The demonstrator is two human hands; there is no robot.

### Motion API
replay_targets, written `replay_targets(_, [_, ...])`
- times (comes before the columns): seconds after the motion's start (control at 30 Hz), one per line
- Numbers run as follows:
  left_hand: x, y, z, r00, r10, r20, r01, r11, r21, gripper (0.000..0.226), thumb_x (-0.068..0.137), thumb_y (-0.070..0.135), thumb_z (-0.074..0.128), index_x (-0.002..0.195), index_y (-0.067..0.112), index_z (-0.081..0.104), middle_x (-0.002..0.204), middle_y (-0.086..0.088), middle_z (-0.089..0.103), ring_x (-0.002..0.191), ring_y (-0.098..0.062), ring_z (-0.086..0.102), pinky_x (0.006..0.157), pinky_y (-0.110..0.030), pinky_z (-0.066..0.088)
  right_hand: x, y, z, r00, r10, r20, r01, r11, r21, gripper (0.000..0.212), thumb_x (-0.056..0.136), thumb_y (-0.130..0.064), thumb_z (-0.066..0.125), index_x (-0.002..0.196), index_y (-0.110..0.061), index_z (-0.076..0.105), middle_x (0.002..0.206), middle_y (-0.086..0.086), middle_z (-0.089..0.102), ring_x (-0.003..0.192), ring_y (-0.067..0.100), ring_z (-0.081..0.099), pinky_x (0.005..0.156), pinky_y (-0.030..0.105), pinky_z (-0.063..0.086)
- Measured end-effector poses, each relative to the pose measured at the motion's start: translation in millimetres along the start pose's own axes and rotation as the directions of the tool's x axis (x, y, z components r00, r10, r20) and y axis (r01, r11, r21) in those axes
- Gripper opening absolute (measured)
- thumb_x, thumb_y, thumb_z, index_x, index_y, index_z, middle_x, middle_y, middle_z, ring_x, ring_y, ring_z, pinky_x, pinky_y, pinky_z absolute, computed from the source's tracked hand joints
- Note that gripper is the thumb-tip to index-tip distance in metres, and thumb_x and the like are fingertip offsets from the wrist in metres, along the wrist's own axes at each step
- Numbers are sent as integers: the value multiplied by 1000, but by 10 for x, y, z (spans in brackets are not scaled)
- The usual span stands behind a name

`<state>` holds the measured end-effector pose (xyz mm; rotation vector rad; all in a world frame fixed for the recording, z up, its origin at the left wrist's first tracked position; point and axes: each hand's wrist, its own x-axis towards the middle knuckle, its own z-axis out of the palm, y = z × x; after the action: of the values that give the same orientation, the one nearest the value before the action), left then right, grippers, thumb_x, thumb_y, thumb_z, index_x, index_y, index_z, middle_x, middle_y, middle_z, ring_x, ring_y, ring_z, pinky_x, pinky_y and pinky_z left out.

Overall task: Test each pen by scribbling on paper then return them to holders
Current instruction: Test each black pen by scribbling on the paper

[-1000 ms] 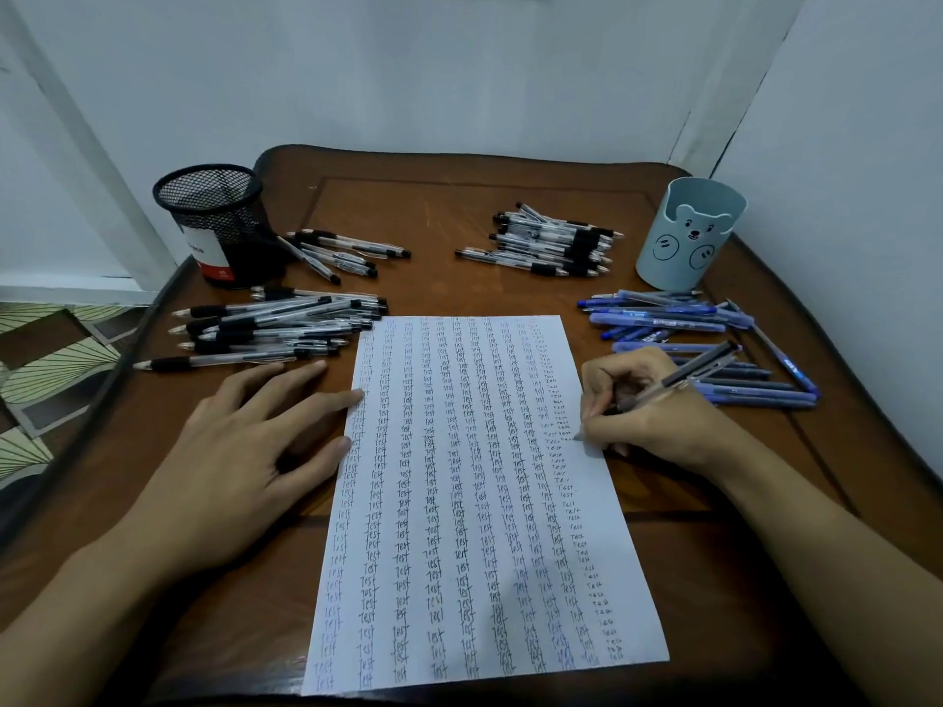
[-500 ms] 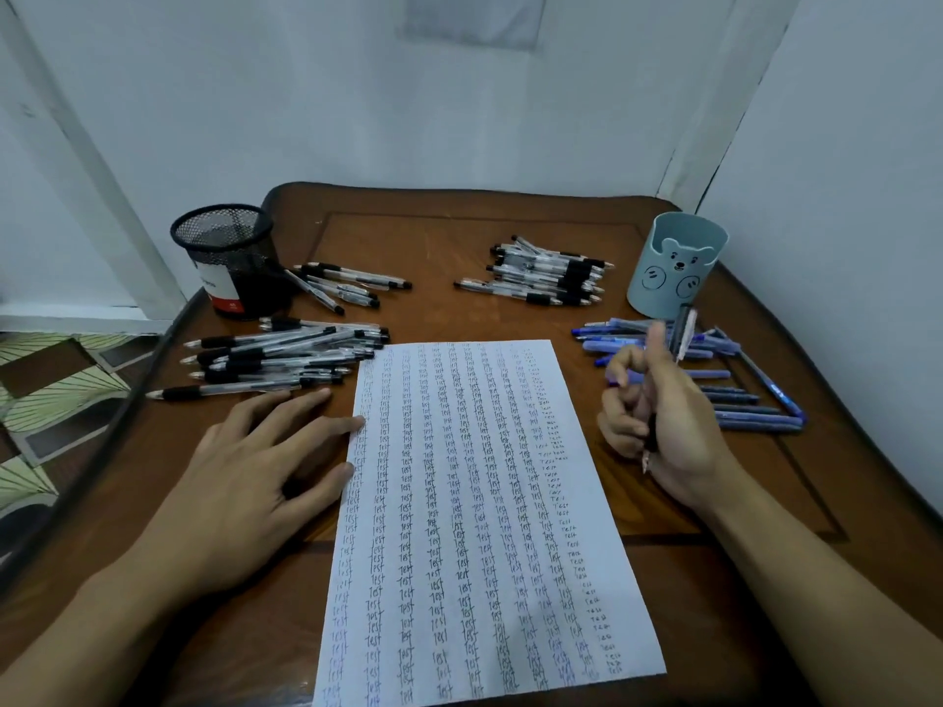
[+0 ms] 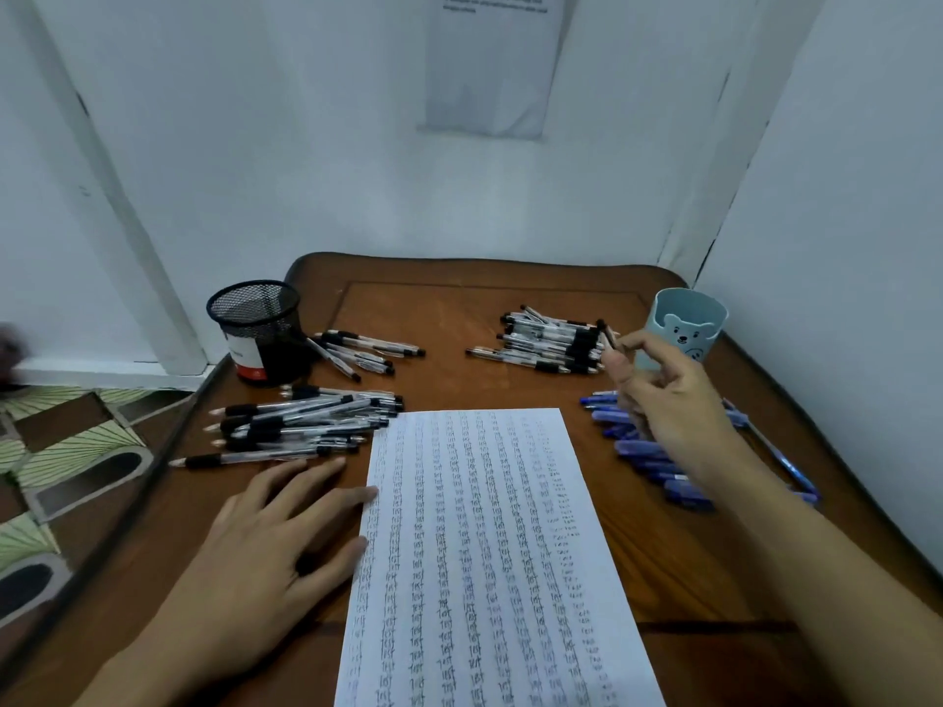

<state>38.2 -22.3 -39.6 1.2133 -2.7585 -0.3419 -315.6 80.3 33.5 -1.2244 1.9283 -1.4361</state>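
The left hand (image 3: 275, 533) lay flat, fingers straight, on the paper's (image 3: 485, 528) left edge, while the right hand (image 3: 668, 395), raised beyond the paper's far right corner, pinched a pen (image 3: 606, 335), judged tested and needing a steady drop into the cup (image 3: 714, 326).

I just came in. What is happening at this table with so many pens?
A person is testing pens on a sheet of paper, already full of scribbled columns. The left hand rests flat at its left edge. The right hand pinches a dark pen in the air near the far pile of black pens and the bear holder. No pen sticks out of that holder or the mesh holder; other pens lie piled on the table.
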Motion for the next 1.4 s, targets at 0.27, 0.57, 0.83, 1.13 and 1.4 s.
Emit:
replay_targets(0.27, [26,-32,-25,1000,7,-9,-7,999,-32,67,76,94,8,137,73,26,153,45,6,144,9,-6,112,-33,17,1070,230,200,967,-186,175,255,649,-717,23,107,-25,46,127,-23,56,110,5,64,98,23,61,81,37,51])
replay_targets(0.57, [46,-54,-5,1000,17,-24,-18,999,-36,64,78,94,13,137,73,26,152,47,7,144,11,-6,109,-30,17,1572,471,437,952,-220,213,293,454,-841,42,101,-11,55,140,-25,55,128,10,57,122,30,49,97,47,45])
replay_targets(0.83, [47,-86,-24,996,-61,-66,51,987,-154,76,68,100,27,135,64,35,144,42,11,134,17,8,116,-30,24,1304,295,1012,873,-408,268,487,696,-528,16,99,-19,61,113,-20,68,106,-5,64,106,15,54,95,42,45])
replay_targets(1.13, [29,-114,-4,994,-71,-80,59,988,-143,95,68,101,26,150,55,26,141,44,5,134,17,7,116,-21,18,1424,245,1621,785,-277,554,597,576,-559,41,105,-22,49,145,-31,53,148,-8,55,137,16,39,109,47,37])
replay_targets(1.4, [36,-137,8,996,-55,-77,44,990,-134,89,69,101,23,147,58,26,149,37,9,136,16,5,117,-23,17,1487,222,1666,828,-390,402,559,526,-641,25,98,-18,63,120,-23,73,115,-4,72,113,19,50,95,43,35])
